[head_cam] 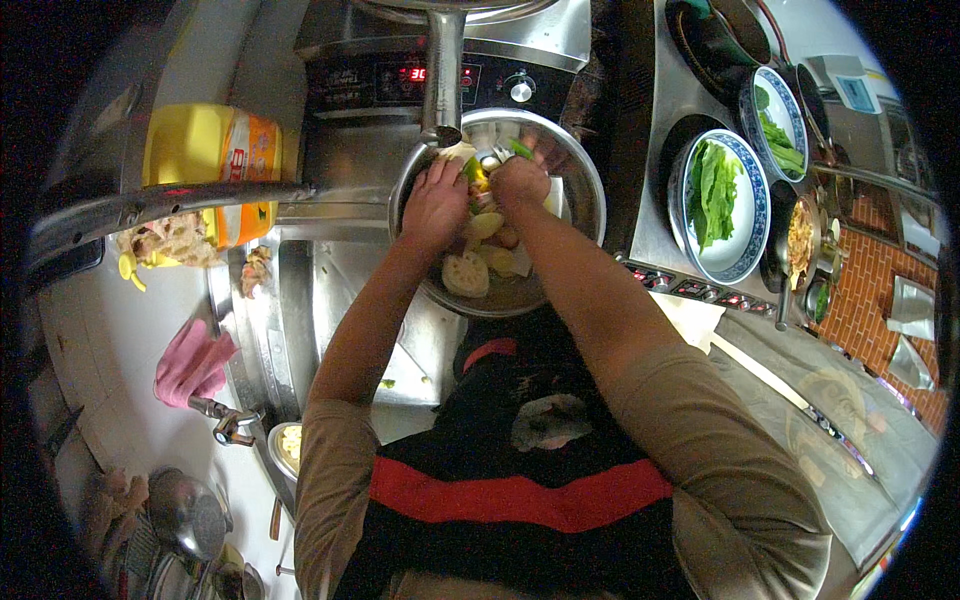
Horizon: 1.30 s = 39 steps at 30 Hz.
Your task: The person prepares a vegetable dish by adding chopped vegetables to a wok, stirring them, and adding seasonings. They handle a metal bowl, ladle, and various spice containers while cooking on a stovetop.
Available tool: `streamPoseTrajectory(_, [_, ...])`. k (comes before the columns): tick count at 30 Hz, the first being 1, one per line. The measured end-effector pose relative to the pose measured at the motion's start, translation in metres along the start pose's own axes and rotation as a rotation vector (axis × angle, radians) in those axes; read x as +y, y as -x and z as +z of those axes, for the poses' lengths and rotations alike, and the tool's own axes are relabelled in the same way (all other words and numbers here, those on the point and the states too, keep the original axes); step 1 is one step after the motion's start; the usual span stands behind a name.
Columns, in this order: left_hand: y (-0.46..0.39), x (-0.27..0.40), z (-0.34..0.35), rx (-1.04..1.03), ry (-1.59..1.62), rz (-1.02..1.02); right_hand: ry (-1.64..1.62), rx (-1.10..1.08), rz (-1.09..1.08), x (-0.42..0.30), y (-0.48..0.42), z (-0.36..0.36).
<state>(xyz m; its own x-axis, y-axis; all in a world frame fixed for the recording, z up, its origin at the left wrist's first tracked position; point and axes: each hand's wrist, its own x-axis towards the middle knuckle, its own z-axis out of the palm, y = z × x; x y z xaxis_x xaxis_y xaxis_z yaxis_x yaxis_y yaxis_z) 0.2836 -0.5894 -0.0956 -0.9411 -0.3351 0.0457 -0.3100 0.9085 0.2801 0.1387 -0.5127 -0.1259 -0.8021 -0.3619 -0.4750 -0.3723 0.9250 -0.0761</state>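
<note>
Both hands are inside a wide stainless steel bowl [592, 214] that holds cut vegetables. My left hand [437, 201] rests palm down at the left, its fingertips against a pale piece [457, 152] near the far rim. Curled over the food at the far right is my right hand [520, 182]; its fingertips are hidden, so whether it grips anything is unclear. A shiny metal piece [490, 163] and a green vegetable piece [520, 148] show beside it. Nearer to me lie a lotus root slice [465, 274] and pale yellow slices [484, 225].
Above the bowl projects a metal pan handle [444, 67], in front of the cooker's control panel [480, 84]. Blue-patterned bowls of leafy greens [712, 195] stand right. A yellow oil jug [191, 146] is left, behind a metal bar [172, 202]. A pink cloth [193, 360] hangs over a tap [232, 427].
</note>
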Motion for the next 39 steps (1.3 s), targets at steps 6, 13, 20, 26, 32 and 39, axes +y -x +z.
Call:
streamPoseTrajectory(6, [0.008, -0.004, -0.004, 0.021, 0.191, -0.101, -0.222, 0.005, -0.027, 0.014, 0.009, -0.007])
streamPoseTrajectory(13, [0.009, 0.012, -0.024, 0.125, 0.359, -0.109, -0.836, 0.265, -0.251, 0.041, -0.005, 0.027])
streamPoseTrajectory(20, [-0.006, 0.026, -0.004, 0.016, 0.669, -0.146, -0.860, 0.415, -0.363, 0.044, -0.005, 0.025])
streamPoseTrajectory(26, [-0.023, 0.048, 0.028, -0.184, 0.897, -0.124, -1.353, 0.048, -0.093, 0.058, -0.026, 0.024])
streamPoseTrajectory(32, [-0.019, 0.074, 0.004, -0.196, 1.026, -0.181, -2.054, -0.475, 0.107, 0.047, 0.033, -0.077])
streamPoseTrajectory(39, [-0.012, 0.096, -0.008, -0.488, 1.160, -0.416, -1.908, -0.651, -0.057, 0.070, 0.049, -0.081])
